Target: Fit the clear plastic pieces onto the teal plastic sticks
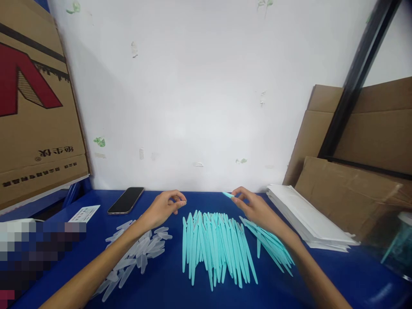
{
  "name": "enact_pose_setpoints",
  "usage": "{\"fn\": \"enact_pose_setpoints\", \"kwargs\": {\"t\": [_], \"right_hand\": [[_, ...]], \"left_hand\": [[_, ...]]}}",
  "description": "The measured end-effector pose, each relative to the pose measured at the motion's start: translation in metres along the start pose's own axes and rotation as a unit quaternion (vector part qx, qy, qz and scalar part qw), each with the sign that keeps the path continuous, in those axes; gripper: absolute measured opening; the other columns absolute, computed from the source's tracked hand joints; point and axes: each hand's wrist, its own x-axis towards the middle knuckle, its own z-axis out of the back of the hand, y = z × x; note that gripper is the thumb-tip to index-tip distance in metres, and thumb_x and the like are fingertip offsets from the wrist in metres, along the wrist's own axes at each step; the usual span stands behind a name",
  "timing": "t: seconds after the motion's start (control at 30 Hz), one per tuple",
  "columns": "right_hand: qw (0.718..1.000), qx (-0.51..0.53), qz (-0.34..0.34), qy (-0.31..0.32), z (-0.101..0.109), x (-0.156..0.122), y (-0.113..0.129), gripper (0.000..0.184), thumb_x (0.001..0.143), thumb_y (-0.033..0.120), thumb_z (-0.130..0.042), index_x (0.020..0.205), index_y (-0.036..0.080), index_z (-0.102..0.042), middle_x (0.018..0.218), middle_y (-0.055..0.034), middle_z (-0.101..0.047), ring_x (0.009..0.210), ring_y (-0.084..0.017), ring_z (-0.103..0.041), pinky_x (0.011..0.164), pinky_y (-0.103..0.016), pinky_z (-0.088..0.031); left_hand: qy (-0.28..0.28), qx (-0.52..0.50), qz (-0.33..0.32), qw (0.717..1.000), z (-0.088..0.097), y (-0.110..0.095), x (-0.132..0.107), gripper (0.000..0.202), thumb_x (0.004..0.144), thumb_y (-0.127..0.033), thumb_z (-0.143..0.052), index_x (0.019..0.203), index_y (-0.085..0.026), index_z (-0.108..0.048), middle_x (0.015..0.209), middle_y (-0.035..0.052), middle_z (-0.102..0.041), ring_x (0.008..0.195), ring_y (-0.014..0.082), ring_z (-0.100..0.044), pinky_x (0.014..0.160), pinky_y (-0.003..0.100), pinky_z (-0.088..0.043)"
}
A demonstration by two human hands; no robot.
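Right hand (256, 209), turquoise stick (228, 195) in its pinch

The place looked like a workshop: a blue counter (169, 279) bore piles of matching turquoise sticks (215, 244) and translucent pieces (149, 249), between a printed carton (35, 133) and brown cardboard (341, 193).

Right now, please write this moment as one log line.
right hand: holds turquoise stick; left hand: contents unclear; middle: stick pile; left side: clear pieces

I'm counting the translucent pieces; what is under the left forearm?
Translucent pieces show on both sides of the left forearm, on the blue table. Whatever lies directly beneath the forearm is covered and cannot be seen.
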Motion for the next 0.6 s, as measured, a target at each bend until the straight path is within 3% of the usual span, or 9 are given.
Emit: {"fn": "enact_pose_setpoints", "kwargs": {"t": [0.1, 0.3, 0.43, 0.6], "right_hand": [[0.998, -0.044, 0.046, 0.012, -0.009, 0.0, 0.005, 0.031, 0.097, 0.047, -0.044, 0.108, 0.024, -0.063, 0.087, -0.0024, -0.067, 0.065, -0.016, -0.058, 0.058, -0.028, -0.041], [0.996, -0.06, 0.065, 0.017, -0.022, -0.005, 0.016, 0.032, 0.1, 0.04, -0.044, 0.119, 0.026, -0.065, 0.097, -0.0048, -0.068, 0.08, -0.019, -0.063, 0.069, -0.031, -0.048], [0.987, -0.09, 0.133, -0.002, -0.029, -0.007, 0.023, 0.034, 0.1, 0.038, -0.047, 0.13, 0.028, -0.06, 0.102, -0.0044, -0.068, 0.086, -0.018, -0.064, 0.073, -0.03, -0.049], [0.971, -0.165, 0.169, -0.02, -0.038, -0.01, 0.028, 0.033, 0.102, 0.043, -0.042, 0.111, 0.03, -0.071, 0.097, -0.0022, -0.069, 0.079, -0.016, -0.066, 0.067, -0.028, -0.046]], "left_hand": [[0.006, -0.076, 0.006, 0.997, -0.003, -0.002, -0.001, 0.036, 0.085, -0.047, -0.059, 0.11, -0.021, -0.061, 0.097, 0.0052, -0.065, 0.077, 0.0176, -0.065, 0.064, 0.027, -0.047], [0.014, -0.145, 0.018, 0.989, -0.009, -0.004, -0.002, 0.051, 0.078, -0.04, -0.069, 0.124, -0.021, -0.057, 0.107, 0.0095, -0.071, 0.09, 0.0215, -0.069, 0.077, 0.032, -0.052], [0.006, -0.105, 0.013, 0.994, -0.013, -0.008, -0.003, 0.047, 0.086, -0.049, -0.059, 0.122, -0.018, -0.061, 0.105, 0.0119, -0.075, 0.084, 0.0234, -0.07, 0.064, 0.03, -0.051], [-0.018, -0.029, -0.029, 0.999, -0.02, -0.013, -0.006, 0.033, 0.091, -0.045, -0.054, 0.104, -0.022, -0.073, 0.099, 0.0073, -0.076, 0.077, 0.0198, -0.068, 0.07, 0.03, -0.053]]}}
